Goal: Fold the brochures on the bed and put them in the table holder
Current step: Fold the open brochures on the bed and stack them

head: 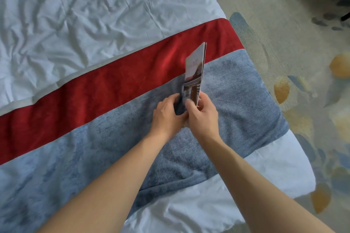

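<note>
Holding the folded brochures [195,73] upright over the bed [75,24] was the business in hand at this moment, and it looked like the end of the folding step, with the sheets gathered into one thin stack and squared up before being carried off. Several page edges showed together at the top corner, so more than one brochure seemed to be in the bundle, though how many could not be told. The stack stood nearly on edge above the blue band of the bed runner [236,90], close to where it met the red band, and it did not touch the cloth.

The left hand [168,113] had its fingers curled round the lower left side of the stack, thumb tucked in toward the paper. The right hand [203,113] pinched the lower right edge, thumb on the near face and fingers bent behind it. Both hands were closed narrowly on the paper and touched each other at the base of the stack; neither held anything else.

No other brochures lay on the visible part of the bed, so the folding was judged mostly done. The table holder was not in view. The next move would call for keeping a firm pinch so the sheets did not fan apart, then turning away from the bed toward the patterned carpet [284,43] side to find the table
</note>
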